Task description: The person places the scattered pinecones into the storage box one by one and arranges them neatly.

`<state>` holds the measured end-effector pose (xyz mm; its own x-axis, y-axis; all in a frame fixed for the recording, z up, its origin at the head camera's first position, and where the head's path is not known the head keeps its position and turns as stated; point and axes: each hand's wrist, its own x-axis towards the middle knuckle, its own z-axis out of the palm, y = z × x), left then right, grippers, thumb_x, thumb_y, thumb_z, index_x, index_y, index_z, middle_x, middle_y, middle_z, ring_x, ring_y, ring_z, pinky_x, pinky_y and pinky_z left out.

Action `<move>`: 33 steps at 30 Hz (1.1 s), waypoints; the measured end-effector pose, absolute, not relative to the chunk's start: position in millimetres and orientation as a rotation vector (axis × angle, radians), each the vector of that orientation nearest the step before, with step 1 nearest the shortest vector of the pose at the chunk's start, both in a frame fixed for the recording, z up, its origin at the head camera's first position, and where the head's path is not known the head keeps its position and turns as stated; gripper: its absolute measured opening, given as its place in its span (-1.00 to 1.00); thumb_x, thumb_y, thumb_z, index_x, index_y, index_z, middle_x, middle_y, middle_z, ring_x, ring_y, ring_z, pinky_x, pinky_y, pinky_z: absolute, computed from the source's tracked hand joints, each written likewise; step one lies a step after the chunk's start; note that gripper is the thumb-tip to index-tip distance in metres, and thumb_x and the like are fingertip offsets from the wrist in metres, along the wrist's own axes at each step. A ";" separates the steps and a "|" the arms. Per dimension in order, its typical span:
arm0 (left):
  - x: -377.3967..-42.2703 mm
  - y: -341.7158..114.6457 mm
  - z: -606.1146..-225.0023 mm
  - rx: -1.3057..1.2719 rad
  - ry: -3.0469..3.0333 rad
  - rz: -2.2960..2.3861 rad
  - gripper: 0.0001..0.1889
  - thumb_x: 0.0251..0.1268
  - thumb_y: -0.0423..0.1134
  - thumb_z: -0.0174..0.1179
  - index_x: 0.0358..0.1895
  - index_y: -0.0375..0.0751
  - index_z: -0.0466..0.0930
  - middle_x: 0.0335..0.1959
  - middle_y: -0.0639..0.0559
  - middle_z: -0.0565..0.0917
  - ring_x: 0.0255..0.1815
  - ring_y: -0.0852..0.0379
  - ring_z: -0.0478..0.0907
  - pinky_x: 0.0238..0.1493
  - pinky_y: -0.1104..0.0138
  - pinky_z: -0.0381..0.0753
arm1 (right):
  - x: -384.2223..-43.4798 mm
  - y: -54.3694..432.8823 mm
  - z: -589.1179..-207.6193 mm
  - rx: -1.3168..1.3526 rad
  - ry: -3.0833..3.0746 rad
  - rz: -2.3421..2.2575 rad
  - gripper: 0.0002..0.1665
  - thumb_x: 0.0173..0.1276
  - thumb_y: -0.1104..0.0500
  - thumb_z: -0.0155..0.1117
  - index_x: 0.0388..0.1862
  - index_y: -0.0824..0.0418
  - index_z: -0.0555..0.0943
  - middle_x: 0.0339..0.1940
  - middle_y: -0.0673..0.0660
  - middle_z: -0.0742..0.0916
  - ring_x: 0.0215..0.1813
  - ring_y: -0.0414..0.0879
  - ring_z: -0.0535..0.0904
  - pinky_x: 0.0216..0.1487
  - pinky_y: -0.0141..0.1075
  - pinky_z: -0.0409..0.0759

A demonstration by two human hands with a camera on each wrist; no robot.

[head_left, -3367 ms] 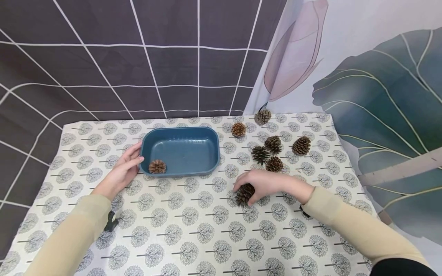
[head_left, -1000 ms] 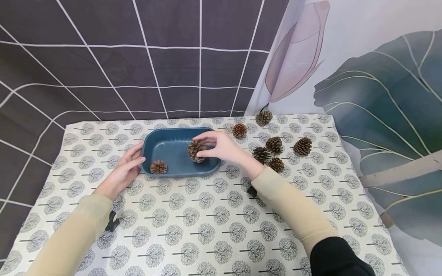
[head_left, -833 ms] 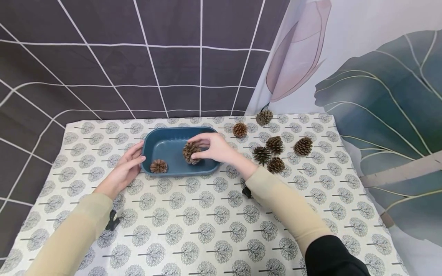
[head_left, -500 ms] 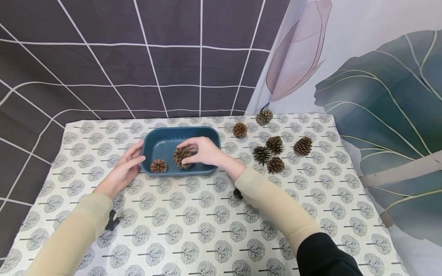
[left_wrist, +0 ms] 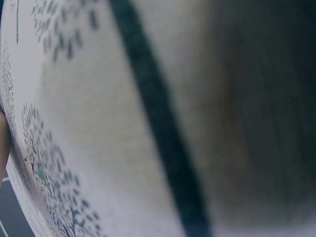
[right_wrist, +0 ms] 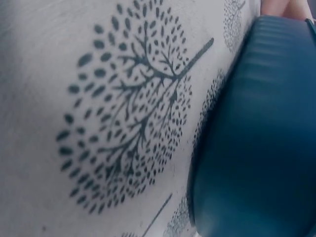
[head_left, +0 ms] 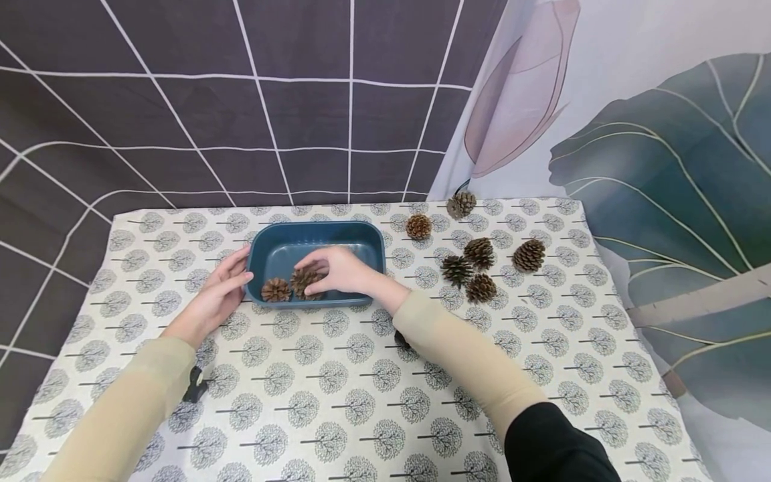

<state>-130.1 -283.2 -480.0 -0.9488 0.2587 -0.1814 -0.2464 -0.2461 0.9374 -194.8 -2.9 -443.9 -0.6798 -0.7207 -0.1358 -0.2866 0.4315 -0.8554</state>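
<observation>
Inside the blue tub [head_left: 355, 302], my right hand [head_left: 340, 271] pinches a brown pine cone [head_left: 301, 284] between thumb and fingers, partly covering it. Right beside it, in the tub's near left corner, lies another pine cone [head_left: 276, 290]. My left hand [head_left: 221, 291] rests against the tub's left end, its fingers fairly straight and touching the outside near the rim. The right wrist view shows the tub's outer wall [right_wrist: 256, 128] close up but not the held cone. Only blurred printed cloth fills most of the left wrist view.
On the cloth-covered table [head_left: 385, 402], right of the tub, lie a small orange-brown cone [head_left: 418, 227], a grey-brown cone [head_left: 461, 205] at the back edge, a lone cone [head_left: 528, 256], and a cluster with a dark spiky cone [head_left: 456, 270]. A dark tiled-pattern curtain [head_left: 301, 114] hangs behind.
My right hand took a pine cone from the table, carried it left into the tub, and lowered it beside the other cone. My left hand has stayed at the tub's left end.
</observation>
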 end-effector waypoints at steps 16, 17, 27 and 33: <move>-130.5 -281.3 -478.9 0.006 1.646 2.293 -0.45 0.60 -0.47 0.07 0.47 0.18 0.38 0.31 0.50 0.58 0.35 0.48 0.46 0.82 0.11 -0.32 | -193.0 -11.9 -444.3 -0.853 2.156 -1.184 -0.39 0.25 0.30 0.62 0.29 0.32 0.67 0.33 0.24 0.74 0.35 0.10 0.71 0.31 -0.50 0.67; -130.4 -281.2 -479.0 0.007 1.645 2.296 -0.45 0.60 -0.47 0.07 0.47 0.19 0.39 0.32 0.49 0.58 0.35 0.48 0.46 0.82 0.11 -0.31 | -193.1 -11.9 -444.7 -0.852 2.156 -1.182 -0.39 0.25 0.29 0.62 0.29 0.32 0.66 0.34 0.24 0.74 0.35 0.09 0.71 0.32 -0.50 0.66; -129.4 -281.9 -480.3 0.024 1.661 2.286 -0.43 0.61 -0.45 0.06 0.53 0.15 0.32 0.34 0.49 0.55 0.37 0.48 0.45 0.82 0.16 -0.24 | -192.9 -9.8 -444.5 -0.909 2.180 -1.128 -0.33 0.25 0.27 0.63 0.34 0.28 0.64 0.42 0.23 0.68 0.42 0.13 0.66 0.43 -0.43 0.61; -129.3 -282.4 -480.0 0.018 1.659 2.288 -0.41 0.60 -0.45 0.07 0.55 0.13 0.30 0.34 0.49 0.54 0.37 0.48 0.45 0.82 0.15 -0.24 | -195.8 -6.1 -442.6 -0.920 2.190 -1.138 -0.32 0.27 0.24 0.62 0.36 0.27 0.63 0.43 0.21 0.68 0.46 0.11 0.62 0.48 -0.42 0.57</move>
